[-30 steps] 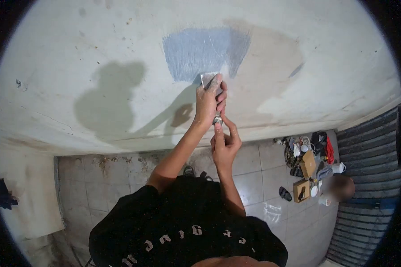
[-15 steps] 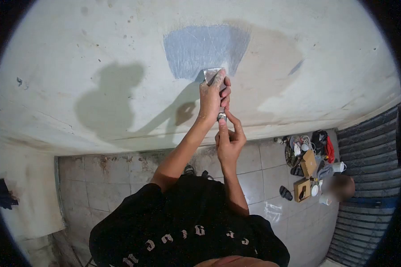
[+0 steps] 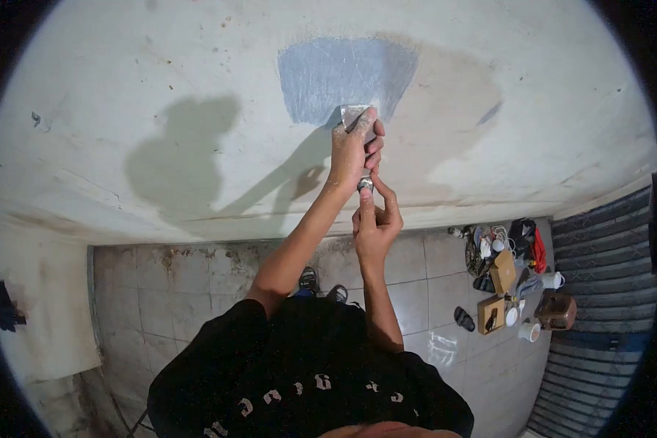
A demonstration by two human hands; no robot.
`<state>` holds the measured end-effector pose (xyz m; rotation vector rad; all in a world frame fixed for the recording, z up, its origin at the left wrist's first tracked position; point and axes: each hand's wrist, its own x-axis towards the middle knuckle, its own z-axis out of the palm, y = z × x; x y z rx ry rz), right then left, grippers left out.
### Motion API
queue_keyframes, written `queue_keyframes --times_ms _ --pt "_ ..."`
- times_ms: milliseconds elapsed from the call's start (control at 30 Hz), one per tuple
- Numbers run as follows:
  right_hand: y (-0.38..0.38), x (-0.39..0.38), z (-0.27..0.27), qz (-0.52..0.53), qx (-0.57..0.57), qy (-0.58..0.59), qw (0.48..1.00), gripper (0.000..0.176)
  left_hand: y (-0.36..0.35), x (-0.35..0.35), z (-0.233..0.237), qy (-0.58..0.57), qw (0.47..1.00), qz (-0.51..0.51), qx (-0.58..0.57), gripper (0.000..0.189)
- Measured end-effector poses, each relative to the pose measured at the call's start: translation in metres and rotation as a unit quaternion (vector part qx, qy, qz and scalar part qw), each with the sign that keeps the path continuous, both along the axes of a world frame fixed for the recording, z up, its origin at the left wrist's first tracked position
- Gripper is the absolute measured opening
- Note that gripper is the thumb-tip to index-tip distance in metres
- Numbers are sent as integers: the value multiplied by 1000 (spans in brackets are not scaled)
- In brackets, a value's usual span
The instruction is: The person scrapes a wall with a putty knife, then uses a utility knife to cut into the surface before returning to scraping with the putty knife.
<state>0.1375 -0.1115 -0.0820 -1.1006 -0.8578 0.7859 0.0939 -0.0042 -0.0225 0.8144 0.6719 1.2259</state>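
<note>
My left hand [image 3: 352, 152] is wrapped around a putty scraper [image 3: 354, 114], whose pale blade lies flat against the wall [image 3: 160, 87] at the lower edge of a grey-blue putty patch [image 3: 347, 73]. Just below it my right hand [image 3: 376, 219] pinches the metal end of the scraper's handle [image 3: 365, 182] with thumb and forefinger. Both arms reach forward from my black shirt. Most of the handle is hidden inside my left fist.
Shadows of my head and arms fall on the wall at the left. Below is a stained tiled floor [image 3: 197, 292]. At the right lie cardboard boxes [image 3: 502, 274], cups, sandals and cloth beside a corrugated shutter [image 3: 598, 292].
Both hands and the scraper have slid a little upward and to the right along the wall, toward the grey patch. The view has shifted slightly with them.
</note>
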Motion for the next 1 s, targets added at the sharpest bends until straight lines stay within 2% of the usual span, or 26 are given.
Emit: queue_keyframes --times_ms 167,300,400,567,633,700,800,867,1000 --pt "-2 0 -8 4 -2 8 1000 30 -5 -2 -7 16 999 13 -35 37" --pt "-3 4 8 14 -8 34 999 30 2 4 16 -16 1000 14 17 38" --pt "0 2 0 -2 10 26 1000 29 -2 1 -8 14 999 24 -27 38" --pt "2 10 25 31 -14 38 999 30 1 8 27 -9 999 27 16 39" --pt "2 8 23 24 4 42 999 31 -3 6 21 -1 999 32 -6 38" --pt "-3 6 6 21 -1 -4 1000 29 -4 0 5 16 999 28 -33 37" --pt "1 8 19 25 3 5 1000 28 -1 5 16 1 999 37 10 37" --pt "4 10 30 26 11 31 999 28 -7 3 13 13 999 42 -11 37" --pt "-3 7 11 18 7 -4 1000 30 -3 3 9 16 999 47 -13 38"
